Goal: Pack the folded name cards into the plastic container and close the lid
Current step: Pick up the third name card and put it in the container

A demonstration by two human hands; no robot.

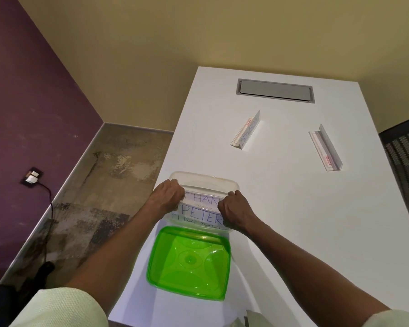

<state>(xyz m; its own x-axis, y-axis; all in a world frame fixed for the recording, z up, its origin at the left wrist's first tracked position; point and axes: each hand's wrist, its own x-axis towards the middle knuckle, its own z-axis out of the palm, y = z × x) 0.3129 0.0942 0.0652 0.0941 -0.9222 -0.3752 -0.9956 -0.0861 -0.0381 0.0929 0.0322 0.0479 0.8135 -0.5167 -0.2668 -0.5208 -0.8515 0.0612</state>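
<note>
Clear plastic container (204, 182) sat at lower centre, on white table (293, 220). Left hand (169, 197) and right hand (234, 210), fingers curled, gripped paper cards (200, 212) inside it. Glossy green square lid (189, 261) lay just below, off container.

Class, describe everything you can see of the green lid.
The green lid is translucent bright green plastic, squarish with rounded corners and a raised rim. Moulded into it are a central circle and curved petal-like shapes. It lies flat on the white table, off the clear container, just nearer the person. Neither hand touches it.
</note>
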